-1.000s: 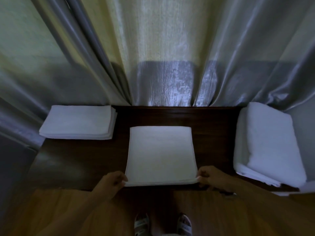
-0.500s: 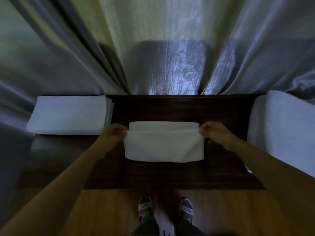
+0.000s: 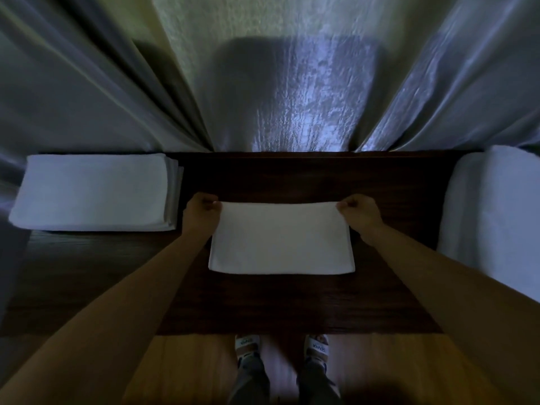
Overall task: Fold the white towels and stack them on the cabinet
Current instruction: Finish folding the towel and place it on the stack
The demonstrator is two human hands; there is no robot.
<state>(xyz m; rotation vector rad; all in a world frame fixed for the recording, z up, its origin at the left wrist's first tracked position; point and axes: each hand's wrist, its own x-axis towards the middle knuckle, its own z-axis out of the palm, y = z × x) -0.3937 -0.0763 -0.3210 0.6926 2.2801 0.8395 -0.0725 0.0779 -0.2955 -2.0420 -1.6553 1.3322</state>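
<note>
Nearest the camera, sandalled feet (image 3: 282,346) stand on the wooden floor (image 3: 190,369); on the dark cabinet (image 3: 292,302) lies a folded white towel (image 3: 282,238); left hand (image 3: 201,213) and right hand (image 3: 361,213) each pinch a far corner; folded towel stack (image 3: 90,192) far left, towel pile (image 3: 493,217) right; curtains (image 3: 292,83) behind.
</note>
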